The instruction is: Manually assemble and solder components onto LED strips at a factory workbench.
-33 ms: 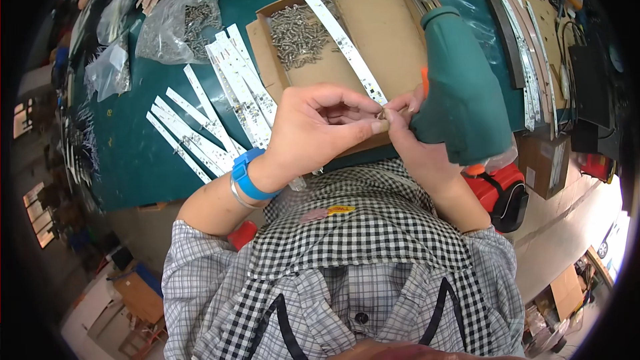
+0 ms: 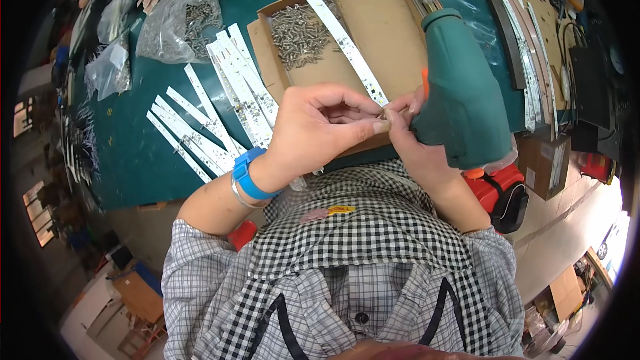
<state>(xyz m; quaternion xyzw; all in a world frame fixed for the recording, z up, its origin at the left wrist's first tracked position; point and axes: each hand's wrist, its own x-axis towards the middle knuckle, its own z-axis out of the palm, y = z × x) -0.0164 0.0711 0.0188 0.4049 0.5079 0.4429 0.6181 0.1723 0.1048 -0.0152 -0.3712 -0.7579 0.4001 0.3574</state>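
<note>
Matt green plastic drill (image 2: 460, 93), shiny metal screws (image 2: 300, 33), brown cardboard tray (image 2: 380, 20)

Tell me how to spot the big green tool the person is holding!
Find the shallow cardboard tray on the dark green table. At its right edge, the right hand grips a chunky green power screwdriver. It is the only bulky thing among flat white strips.

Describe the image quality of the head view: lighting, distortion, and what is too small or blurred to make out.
Head view: even, bright light, no harsh glare on the green table; strong fisheye bending, so the white strips curve, and the rim is black. The left hand and right hand are sharp, but the tiny part pinched between them is too small to identify. The green power tool is clear.
</note>
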